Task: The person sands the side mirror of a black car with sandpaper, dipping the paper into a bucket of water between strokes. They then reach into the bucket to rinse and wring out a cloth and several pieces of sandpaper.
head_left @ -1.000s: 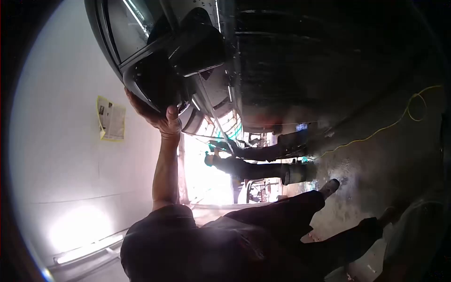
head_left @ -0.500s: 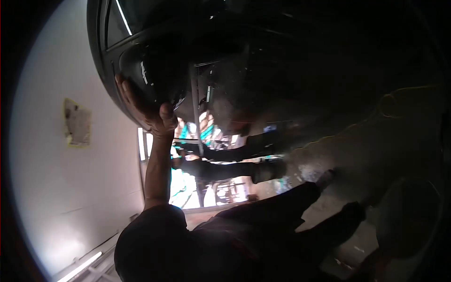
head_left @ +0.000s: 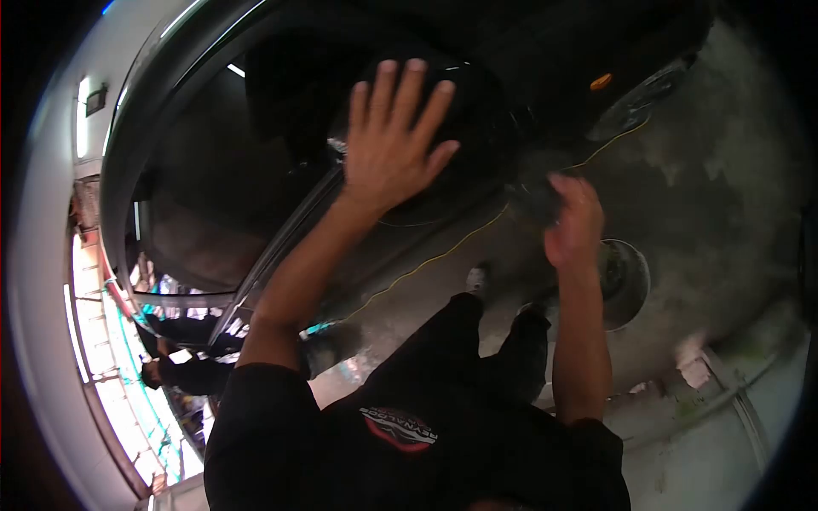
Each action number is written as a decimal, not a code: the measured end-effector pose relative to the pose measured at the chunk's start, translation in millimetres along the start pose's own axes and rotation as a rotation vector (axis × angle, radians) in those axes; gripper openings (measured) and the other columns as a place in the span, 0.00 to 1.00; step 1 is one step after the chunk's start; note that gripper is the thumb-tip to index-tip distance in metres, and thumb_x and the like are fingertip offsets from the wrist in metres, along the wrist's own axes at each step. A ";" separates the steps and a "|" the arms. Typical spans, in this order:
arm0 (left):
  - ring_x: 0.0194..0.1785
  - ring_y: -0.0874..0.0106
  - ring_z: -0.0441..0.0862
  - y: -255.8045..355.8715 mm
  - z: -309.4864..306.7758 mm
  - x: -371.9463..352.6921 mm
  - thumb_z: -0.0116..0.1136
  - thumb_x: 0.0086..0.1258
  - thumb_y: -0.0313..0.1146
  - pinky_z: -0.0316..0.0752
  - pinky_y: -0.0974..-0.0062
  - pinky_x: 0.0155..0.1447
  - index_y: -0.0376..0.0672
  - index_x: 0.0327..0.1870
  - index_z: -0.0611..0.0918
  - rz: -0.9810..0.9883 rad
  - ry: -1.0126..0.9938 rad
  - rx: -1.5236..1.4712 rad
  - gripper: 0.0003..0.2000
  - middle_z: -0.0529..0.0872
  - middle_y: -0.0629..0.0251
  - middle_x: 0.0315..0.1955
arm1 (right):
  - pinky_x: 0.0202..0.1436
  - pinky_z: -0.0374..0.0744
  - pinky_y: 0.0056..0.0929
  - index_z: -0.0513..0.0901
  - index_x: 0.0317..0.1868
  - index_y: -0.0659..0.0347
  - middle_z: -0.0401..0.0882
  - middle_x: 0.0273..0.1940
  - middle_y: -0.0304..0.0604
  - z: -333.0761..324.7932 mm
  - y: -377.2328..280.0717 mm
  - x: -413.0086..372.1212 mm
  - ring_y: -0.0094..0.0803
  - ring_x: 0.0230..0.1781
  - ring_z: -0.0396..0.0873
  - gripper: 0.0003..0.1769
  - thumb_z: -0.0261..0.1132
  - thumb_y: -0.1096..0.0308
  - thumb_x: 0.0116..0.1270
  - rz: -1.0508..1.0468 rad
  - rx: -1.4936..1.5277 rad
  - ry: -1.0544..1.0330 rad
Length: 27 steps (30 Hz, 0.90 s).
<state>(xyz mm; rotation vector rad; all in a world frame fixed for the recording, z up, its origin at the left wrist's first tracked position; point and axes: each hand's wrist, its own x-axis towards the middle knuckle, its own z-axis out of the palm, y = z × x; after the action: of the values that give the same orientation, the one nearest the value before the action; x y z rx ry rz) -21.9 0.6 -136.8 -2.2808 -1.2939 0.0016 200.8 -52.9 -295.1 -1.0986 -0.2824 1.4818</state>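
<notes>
My left hand (head_left: 394,140) lies flat with fingers spread over the dark, glossy body of a black car (head_left: 281,102). Its fingertips point away from me, and the part beneath the palm is hidden. Lower and to the right, my right hand (head_left: 581,221) is curled beside the car, its fingers smeared by motion. A dark blurred shape shows at those fingers, and I cannot tell what it is.
An orange side light (head_left: 601,82) and a headlight (head_left: 643,98) mark the car's front. A thin yellow cord (head_left: 439,255) runs along the floor beside it. A round bucket (head_left: 626,285) stands right of my feet. Another person (head_left: 183,375) is at the left, before a bright opening.
The view has turned toward the car's front. My left hand has gone from cupping the side mirror to lying flat with spread fingers. My right hand has come into clear view.
</notes>
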 end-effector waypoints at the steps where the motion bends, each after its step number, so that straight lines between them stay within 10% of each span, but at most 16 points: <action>1: 0.84 0.47 0.55 6.1 -5.3 7.7 0.64 0.69 0.57 0.52 0.44 0.82 0.54 0.80 0.68 -0.014 0.005 -0.078 0.39 0.62 0.51 0.80 | 0.59 0.77 0.36 0.85 0.54 0.66 0.85 0.47 0.45 43.0 -30.5 -15.9 0.35 0.52 0.81 0.17 0.64 0.65 0.70 -0.169 -0.162 0.005; 5: 0.82 0.50 0.58 1.0 -6.2 40.0 0.71 0.58 0.47 0.53 0.46 0.82 0.47 0.75 0.73 0.080 0.131 -0.200 0.40 0.70 0.52 0.75 | 0.54 0.76 0.30 0.85 0.54 0.68 0.85 0.44 0.40 162.8 -137.8 -83.1 0.27 0.45 0.79 0.17 0.62 0.63 0.76 -0.427 -0.527 -0.185; 8: 0.80 0.49 0.59 -27.4 -22.2 39.1 0.63 0.67 0.48 0.53 0.46 0.81 0.40 0.71 0.75 0.156 0.046 -0.232 0.33 0.69 0.53 0.75 | 0.51 0.75 0.26 0.85 0.52 0.66 0.85 0.43 0.35 197.7 -155.6 -104.2 0.23 0.43 0.77 0.14 0.62 0.64 0.77 -0.517 -0.415 -0.232; 15: 0.80 0.46 0.61 -87.6 -26.8 -61.0 0.69 0.66 0.50 0.62 0.52 0.80 0.32 0.75 0.67 0.028 0.271 -0.504 0.42 0.64 0.43 0.77 | 0.51 0.74 0.25 0.85 0.51 0.64 0.83 0.42 0.32 159.9 -116.2 -120.2 0.20 0.43 0.76 0.14 0.62 0.61 0.80 -0.502 -0.286 0.151; 20: 0.81 0.42 0.59 -82.8 -5.7 -132.2 0.68 0.69 0.33 0.61 0.56 0.82 0.29 0.76 0.64 -0.032 0.257 -0.701 0.37 0.58 0.37 0.79 | 0.62 0.77 0.38 0.83 0.60 0.69 0.86 0.54 0.60 195.0 -95.7 -144.9 0.49 0.59 0.83 0.20 0.59 0.61 0.80 -0.719 -1.020 0.325; 23: 0.82 0.42 0.57 -74.8 -4.9 -147.5 0.60 0.73 0.25 0.60 0.56 0.82 0.29 0.78 0.61 -0.113 0.289 -0.847 0.34 0.55 0.36 0.80 | 0.68 0.76 0.43 0.81 0.64 0.67 0.83 0.60 0.58 210.7 -54.0 -120.6 0.53 0.63 0.80 0.21 0.59 0.63 0.79 -1.291 -1.296 0.189; 27: 0.82 0.45 0.57 -69.8 -10.1 -153.5 0.46 0.77 0.18 0.60 0.56 0.82 0.34 0.81 0.59 -0.284 0.322 -1.204 0.30 0.54 0.39 0.81 | 0.78 0.67 0.55 0.74 0.72 0.64 0.64 0.78 0.53 230.6 22.8 -143.5 0.58 0.78 0.63 0.31 0.63 0.68 0.70 -1.359 -1.687 -0.192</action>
<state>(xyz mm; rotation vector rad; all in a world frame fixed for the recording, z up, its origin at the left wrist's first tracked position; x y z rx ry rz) -159.1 -98.0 -135.4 -2.7221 -1.6422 -1.5412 -8.9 -90.2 -125.1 -1.3609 -2.1369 -0.2115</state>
